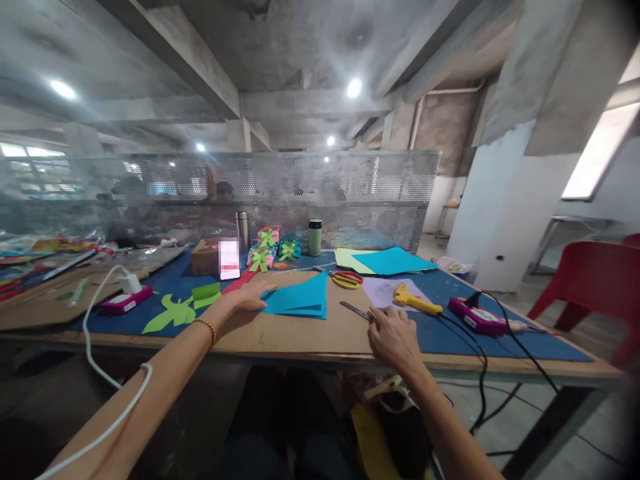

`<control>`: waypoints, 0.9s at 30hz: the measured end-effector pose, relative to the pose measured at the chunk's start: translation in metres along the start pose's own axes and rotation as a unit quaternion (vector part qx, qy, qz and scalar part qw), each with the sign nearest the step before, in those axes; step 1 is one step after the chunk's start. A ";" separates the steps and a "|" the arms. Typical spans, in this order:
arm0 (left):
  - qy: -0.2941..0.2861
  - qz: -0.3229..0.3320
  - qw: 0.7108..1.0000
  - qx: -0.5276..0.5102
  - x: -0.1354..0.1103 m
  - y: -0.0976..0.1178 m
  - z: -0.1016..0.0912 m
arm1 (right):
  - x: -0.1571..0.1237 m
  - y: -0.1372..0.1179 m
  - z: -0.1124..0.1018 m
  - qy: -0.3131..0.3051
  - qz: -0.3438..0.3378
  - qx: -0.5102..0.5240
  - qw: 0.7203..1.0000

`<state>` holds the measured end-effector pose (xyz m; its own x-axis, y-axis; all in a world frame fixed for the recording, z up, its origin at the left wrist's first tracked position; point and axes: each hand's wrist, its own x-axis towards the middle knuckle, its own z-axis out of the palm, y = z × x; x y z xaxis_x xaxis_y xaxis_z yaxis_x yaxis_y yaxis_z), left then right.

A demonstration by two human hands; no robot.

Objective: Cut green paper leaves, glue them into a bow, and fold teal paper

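My left hand (249,296) lies flat over the left end of some folded or stacked blue paper (300,297), its fingers stretched out. The paper rests on a brown cardboard sheet (295,337). Near the cardboard's right side, my right hand (395,335) is closed round a flat grey metal blade (355,310), which points left toward the paper. The blade's handle end is hidden in my fingers. Scissors with red and yellow handles (349,280) lie beyond the paper. A yellow glue gun (417,301) rests on a lilac sheet (383,288) to the right.
Green paper cut-outs (173,313) and a purple power strip (126,301) lie left; another purple power strip (477,315) with cables sits right. Behind stand a phone (229,259), a green flask (315,239), bow-trimmed baskets (289,249) and large blue sheets (395,260). A white cable crosses my left arm.
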<state>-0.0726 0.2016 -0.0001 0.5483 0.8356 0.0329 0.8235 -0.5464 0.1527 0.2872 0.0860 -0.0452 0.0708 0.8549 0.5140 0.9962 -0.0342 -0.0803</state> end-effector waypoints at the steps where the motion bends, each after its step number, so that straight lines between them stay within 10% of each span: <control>1: 0.005 0.003 1.000 -0.002 -0.002 0.005 0.002 | 0.000 0.000 0.000 0.002 0.004 0.000 1.000; 11: 0.130 -0.055 0.988 0.058 -0.019 0.051 0.032 | 0.000 0.004 0.000 0.001 -0.018 0.023 1.000; 27: 0.197 -0.011 0.974 0.111 -0.052 0.053 0.033 | -0.003 0.006 0.002 0.019 -0.029 0.033 0.999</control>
<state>-0.0523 0.1268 -0.0267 0.4670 0.7806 0.4155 0.8700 -0.4897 -0.0577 0.2925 0.0842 -0.0490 0.0160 0.8337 0.5520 0.9933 0.0498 -0.1039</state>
